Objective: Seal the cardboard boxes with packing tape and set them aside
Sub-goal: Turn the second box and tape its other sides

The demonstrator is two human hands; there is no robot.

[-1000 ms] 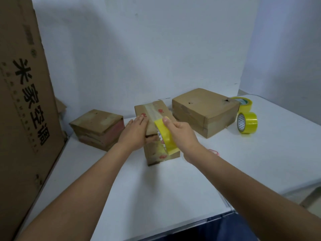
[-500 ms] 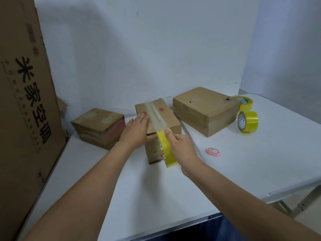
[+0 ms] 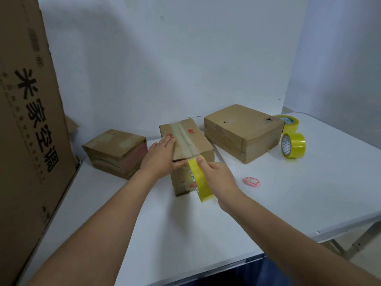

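Observation:
A small cardboard box (image 3: 203, 139) with red marks stands mid-table, a strip of tape running along its top seam. My left hand (image 3: 159, 155) lies on the box's near left top edge, fingers straight, thumb under the front flap edge. My right hand (image 3: 216, 176) grips a yellow tape roll (image 3: 199, 178) against the box's front face, just below the top edge. The tape strip leads from the roll up onto the top seam.
A larger cardboard box (image 3: 243, 131) sits to the right, another box (image 3: 116, 152) to the left. Two more yellow tape rolls (image 3: 292, 145) (image 3: 288, 122) stand at the right. A small pink object (image 3: 252, 181) lies on the white table (image 3: 309, 193). A tall carton (image 3: 26, 120) walls the left.
My right hand has drawn the roll from the box's top down over the front edge onto the front face. The left hand has stayed on the box.

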